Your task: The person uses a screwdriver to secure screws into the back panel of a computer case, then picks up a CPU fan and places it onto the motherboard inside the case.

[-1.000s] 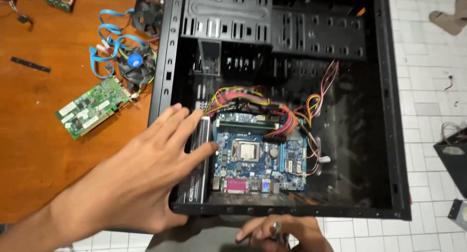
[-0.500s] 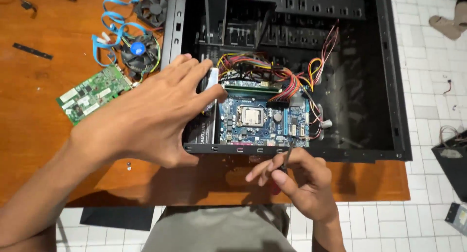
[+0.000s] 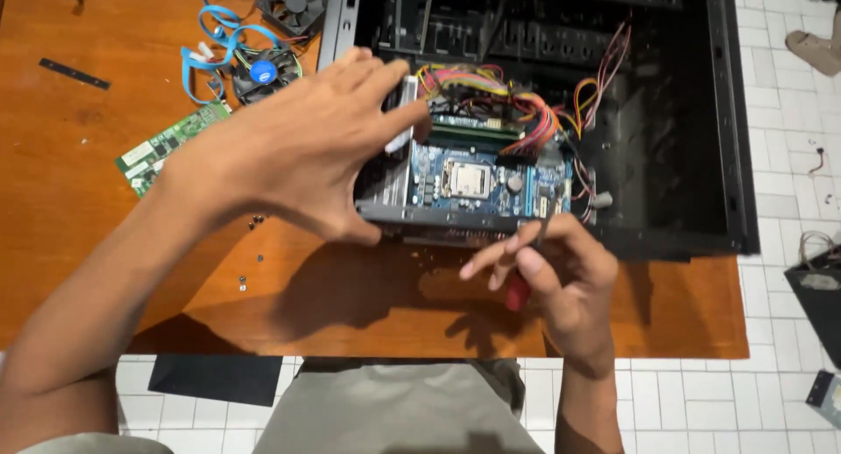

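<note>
Both hands at the black computer case [image 3: 701, 235] on the worktop [image 3: 79, 200]: left hand [image 3: 298, 147] spread, bracing its front-left edge by the blue motherboard [image 3: 477, 181], right hand [image 3: 552, 279] gripping a red-handled screwdriver [image 3: 519, 289]; best kept steady, tip square.

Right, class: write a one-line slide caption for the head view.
Left hand braces an open computer case; right hand grips a red-handled screwdriver by its motherboard.

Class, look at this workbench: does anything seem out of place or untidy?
Yes. Small screws lie scattered loose on the wooden table, and a green circuit board rests bare beside tangled blue cables.
</note>
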